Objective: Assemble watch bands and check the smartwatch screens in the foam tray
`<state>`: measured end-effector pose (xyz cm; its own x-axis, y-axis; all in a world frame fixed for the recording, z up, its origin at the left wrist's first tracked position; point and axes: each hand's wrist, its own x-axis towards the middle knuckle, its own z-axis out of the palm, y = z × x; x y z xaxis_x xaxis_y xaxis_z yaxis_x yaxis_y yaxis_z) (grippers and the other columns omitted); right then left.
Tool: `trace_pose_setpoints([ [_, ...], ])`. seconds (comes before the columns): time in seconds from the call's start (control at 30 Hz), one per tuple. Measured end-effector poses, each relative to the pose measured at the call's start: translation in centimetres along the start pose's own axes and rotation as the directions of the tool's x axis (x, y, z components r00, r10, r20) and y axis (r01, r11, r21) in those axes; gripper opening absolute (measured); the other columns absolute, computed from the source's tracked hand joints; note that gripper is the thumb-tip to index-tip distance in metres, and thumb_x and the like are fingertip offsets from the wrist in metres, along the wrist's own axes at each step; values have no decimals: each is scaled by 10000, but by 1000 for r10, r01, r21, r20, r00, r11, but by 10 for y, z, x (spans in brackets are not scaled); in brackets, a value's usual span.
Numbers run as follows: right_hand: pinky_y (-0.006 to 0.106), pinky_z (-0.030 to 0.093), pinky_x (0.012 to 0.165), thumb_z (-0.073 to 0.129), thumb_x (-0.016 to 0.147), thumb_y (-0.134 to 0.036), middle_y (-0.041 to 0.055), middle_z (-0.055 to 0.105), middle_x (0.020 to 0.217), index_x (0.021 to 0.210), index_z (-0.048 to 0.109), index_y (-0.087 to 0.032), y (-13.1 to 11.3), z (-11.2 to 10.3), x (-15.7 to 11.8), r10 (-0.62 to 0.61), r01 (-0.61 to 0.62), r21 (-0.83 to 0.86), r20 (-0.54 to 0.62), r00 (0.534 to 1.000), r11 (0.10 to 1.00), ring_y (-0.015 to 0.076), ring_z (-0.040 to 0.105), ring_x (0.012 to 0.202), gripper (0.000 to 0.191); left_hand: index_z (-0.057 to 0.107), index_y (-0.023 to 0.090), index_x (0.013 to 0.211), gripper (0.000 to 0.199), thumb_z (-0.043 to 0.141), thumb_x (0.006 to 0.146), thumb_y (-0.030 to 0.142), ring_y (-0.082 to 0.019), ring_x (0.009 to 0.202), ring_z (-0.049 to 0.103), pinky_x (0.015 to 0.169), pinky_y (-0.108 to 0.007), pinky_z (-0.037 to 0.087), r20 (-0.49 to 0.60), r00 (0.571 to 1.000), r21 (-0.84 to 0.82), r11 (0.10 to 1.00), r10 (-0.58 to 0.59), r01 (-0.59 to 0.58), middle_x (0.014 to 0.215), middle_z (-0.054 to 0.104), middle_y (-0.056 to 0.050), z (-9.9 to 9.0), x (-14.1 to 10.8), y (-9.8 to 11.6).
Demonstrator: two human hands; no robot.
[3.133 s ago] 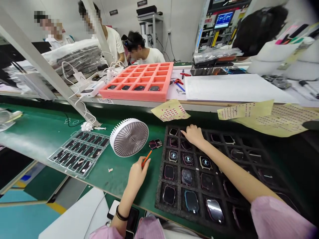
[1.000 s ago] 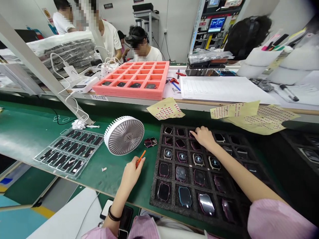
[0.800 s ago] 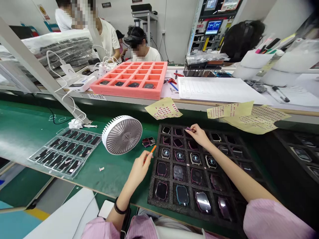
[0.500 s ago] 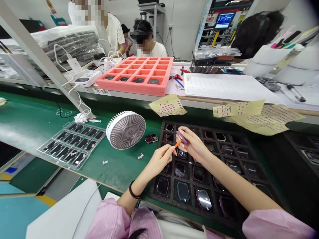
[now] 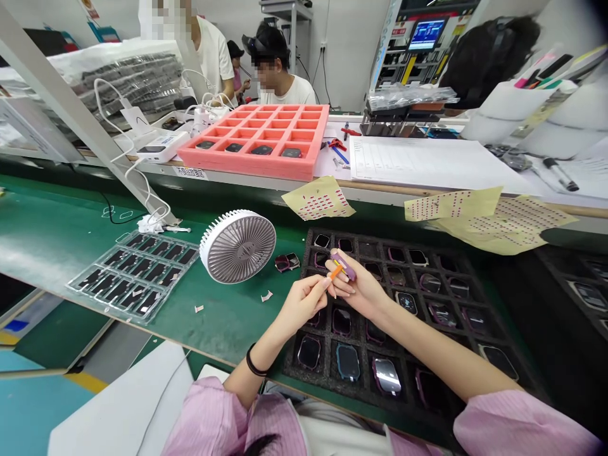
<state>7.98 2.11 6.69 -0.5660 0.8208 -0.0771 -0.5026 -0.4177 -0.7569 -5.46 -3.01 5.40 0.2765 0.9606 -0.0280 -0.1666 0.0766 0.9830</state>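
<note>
Between the fingers of my left hand is a thin orange strip, pinched at its lower end. Its upper end reaches a small purple watch case, which my right hand grips by the edges; a yellow bit shows beside it. Both hands hover over the near-left part of a black foam tray. Watch faces sit in the tray's pockets, among them one with a blue frame and a glossy one. My right forearm hides some pockets.
A white fan stands left of my hands, near a clear tray of black parts. On the shelf lie a pink foam tray and paper sheets. Yellow sticker sheets hang from its edge. People sit beyond.
My right hand has turned the purple case, so more of its long side shows against the orange strip. Both hands stay close together. The camera view has shifted slightly.
</note>
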Motion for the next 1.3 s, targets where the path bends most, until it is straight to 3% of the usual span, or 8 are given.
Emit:
trace_pose_setpoints([
  [0.2, 157, 182, 339, 674, 800, -373, -107, 366, 453, 665, 407, -197, 5, 5, 2, 2, 0, 87, -20, 1000, 996, 11, 203, 319, 348, 517, 159, 708, 450, 518, 841, 589, -24, 332, 194, 344, -160, 160, -56, 998, -46, 999, 14, -17, 400, 311, 108, -3, 1, -6],
  [0.43, 187, 270, 381, 642, 792, -449, -85, 475, 570, 902, 488, -237, 25, 2, 2, -176, 129, -273, -153, 972, 953, 63, 365, 394, 284, 444, 180, 664, 460, 597, 785, 596, -30, 374, 194, 377, -177, 171, -173, 982, 43, 996, 81, -75, 452, 285, 105, -1, 7, -4],
  [0.53, 221, 335, 430, 493, 869, -502, -69, 469, 636, 922, 438, -254, 13, -29, 15, -356, 163, -613, -207, 911, 773, 90, 399, 435, 259, 402, 187, 630, 458, 546, 815, 581, -46, 409, 224, 416, -195, 204, -238, 969, 141, 990, 64, -31, 482, 285, 89, -15, 0, -8],
  [0.67, 302, 439, 661, 463, 873, -425, 10, 563, 789, 907, 455, -235, -27, -98, 31, -597, -38, -935, -256, 760, 352, 167, 547, 688, 193, 387, 185, 608, 416, 494, 838, 515, -71, 486, 262, 479, -217, 219, -328, 941, 478, 873, 76, 96, 534, 298, 65, -50, -19, -19],
  [0.8, 378, 413, 782, 496, 843, -328, 58, 583, 779, 835, 521, -207, -46, -148, 37, -602, -173, -963, -266, 753, 208, 225, 536, 770, 124, 401, 182, 585, 386, 438, 854, 457, -91, 515, 279, 516, -229, 222, -400, 913, 724, 639, 79, 262, 526, 299, 58, -73, -33, -25],
  [0.97, 449, 353, 914, 544, 830, -321, 145, 605, 951, 849, 619, -184, -49, -166, 24, -597, -286, -957, -255, 761, 45, 313, 494, 1009, 158, 420, 192, 581, 373, 406, 845, 455, -108, 498, 336, 521, -229, 254, -401, 916, 764, 554, 7, 330, 512, 387, 43, -84, -37, -29],
  [1.13, 575, 294, 925, 589, 808, -436, 263, 563, 1036, 761, 585, -135, -66, -182, 3, -635, -420, -906, -352, 688, 47, 439, 401, 1149, 305, 425, 211, 599, 354, 410, 854, 456, -139, 495, 378, 527, -235, 276, -442, 896, 775, 486, -40, 404, 512, 431, 23, -93, -39, -34],
  [1.3, 451, 398, 828, 677, 701, -543, 116, 580, 749, 633, 475, -207, -71, -183, 1, -581, -321, -931, -361, 730, 176, 308, 541, 902, 398, 516, 215, 793, 318, 414, 882, 503, -165, 526, 459, 556, -237, 304, -430, 903, 728, 583, -23, 362, 591, 507, 15, -84, -38, -28],
])
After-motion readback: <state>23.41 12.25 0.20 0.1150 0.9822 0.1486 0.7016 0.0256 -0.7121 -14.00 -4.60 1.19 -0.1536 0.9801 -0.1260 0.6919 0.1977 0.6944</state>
